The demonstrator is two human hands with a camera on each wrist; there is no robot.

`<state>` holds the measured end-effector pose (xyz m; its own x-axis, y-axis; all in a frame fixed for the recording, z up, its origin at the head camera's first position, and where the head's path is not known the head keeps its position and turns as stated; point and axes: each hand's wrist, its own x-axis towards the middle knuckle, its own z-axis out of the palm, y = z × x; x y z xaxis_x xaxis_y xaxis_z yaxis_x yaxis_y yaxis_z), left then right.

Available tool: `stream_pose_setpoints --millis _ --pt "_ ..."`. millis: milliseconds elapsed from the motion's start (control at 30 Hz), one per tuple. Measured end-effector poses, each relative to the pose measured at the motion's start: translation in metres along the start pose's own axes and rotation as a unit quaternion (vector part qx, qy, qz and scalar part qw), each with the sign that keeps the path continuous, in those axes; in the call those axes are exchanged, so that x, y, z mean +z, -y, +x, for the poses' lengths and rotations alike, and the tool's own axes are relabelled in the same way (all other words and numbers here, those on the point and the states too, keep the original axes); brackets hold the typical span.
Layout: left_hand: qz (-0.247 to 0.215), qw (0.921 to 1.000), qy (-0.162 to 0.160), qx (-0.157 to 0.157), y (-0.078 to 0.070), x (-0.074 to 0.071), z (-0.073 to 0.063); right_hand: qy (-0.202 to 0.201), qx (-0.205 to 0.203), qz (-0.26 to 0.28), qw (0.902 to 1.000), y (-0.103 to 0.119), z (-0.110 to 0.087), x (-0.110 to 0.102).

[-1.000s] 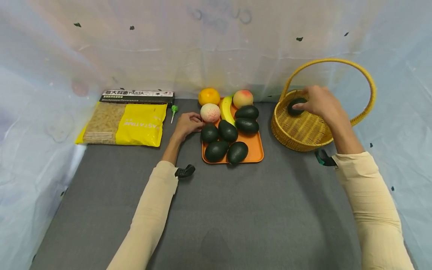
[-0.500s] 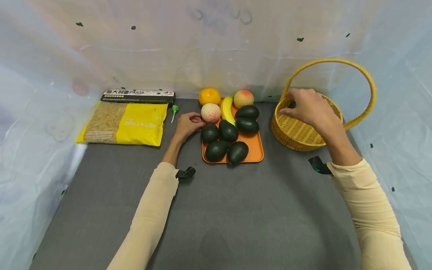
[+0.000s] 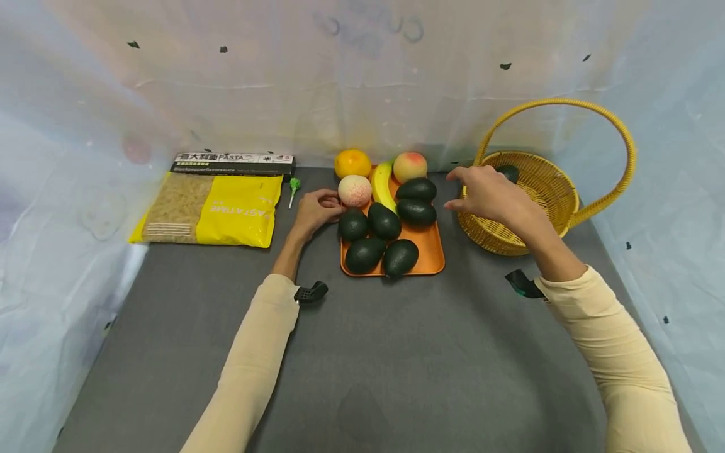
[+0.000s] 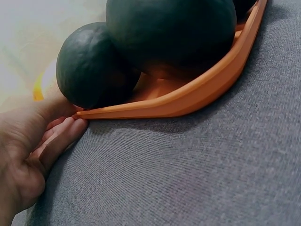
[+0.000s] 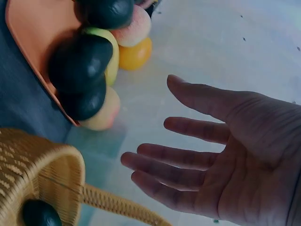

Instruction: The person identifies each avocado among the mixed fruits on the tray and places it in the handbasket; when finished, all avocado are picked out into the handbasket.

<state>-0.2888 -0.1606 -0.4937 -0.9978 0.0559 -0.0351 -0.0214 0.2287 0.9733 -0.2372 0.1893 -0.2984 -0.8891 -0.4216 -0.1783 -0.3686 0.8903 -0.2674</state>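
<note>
On the orange tray (image 3: pixel 428 248) lie several dark green avocados (image 3: pixel 365 255), a banana (image 3: pixel 382 185) and two peaches (image 3: pixel 354 190), with an orange (image 3: pixel 352 163) at its back left corner. My left hand (image 3: pixel 315 211) holds the tray's left edge; in the left wrist view its fingers (image 4: pixel 63 139) meet the rim, the thumb partly hidden behind an avocado. My right hand (image 3: pixel 489 192), fingers spread and holding nothing, hovers over the left rim of the yellow wicker basket (image 3: pixel 493 236), between basket and tray. Inside the basket sits one avocado (image 3: pixel 508 173).
Left of the tray lie a yellow pasta bag (image 3: pixel 235 211), a dark pasta box (image 3: pixel 232 165) and a green lollipop (image 3: pixel 294 185). The basket's tall handle (image 3: pixel 625 148) arches up to the right. White sheeting (image 3: pixel 272 94) rises behind the grey table (image 3: pixel 362 352).
My right hand has let go of the avocado in the basket and moved left, out over the basket's rim, its fingers spreading. The left hand has stayed at the tray.
</note>
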Motion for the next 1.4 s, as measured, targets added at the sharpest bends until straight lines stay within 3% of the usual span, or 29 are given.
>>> stream_pose_setpoints --millis 367,600,800,1033,1400 --pt "0.011 0.9998 -0.006 0.017 0.003 0.002 0.001 0.029 -0.052 -0.007 0.9982 0.010 0.027 0.046" --pt "0.026 0.9990 -0.031 0.020 0.003 0.003 0.001 0.032 -0.061 0.004 0.9977 0.007 0.041 0.068" --pt "0.029 0.9987 -0.033 0.028 0.003 0.005 0.003 0.034 -0.047 0.018 0.9981 0.008 0.045 0.078" --pt "0.033 0.9986 -0.032 0.024 0.005 0.002 0.001 0.027 -0.013 -0.001 0.9996 0.008 0.049 0.080" --pt "0.042 0.9983 -0.028 0.028 0.007 0.004 0.000 0.063 0.013 0.012 0.9978 0.008 0.057 0.084"
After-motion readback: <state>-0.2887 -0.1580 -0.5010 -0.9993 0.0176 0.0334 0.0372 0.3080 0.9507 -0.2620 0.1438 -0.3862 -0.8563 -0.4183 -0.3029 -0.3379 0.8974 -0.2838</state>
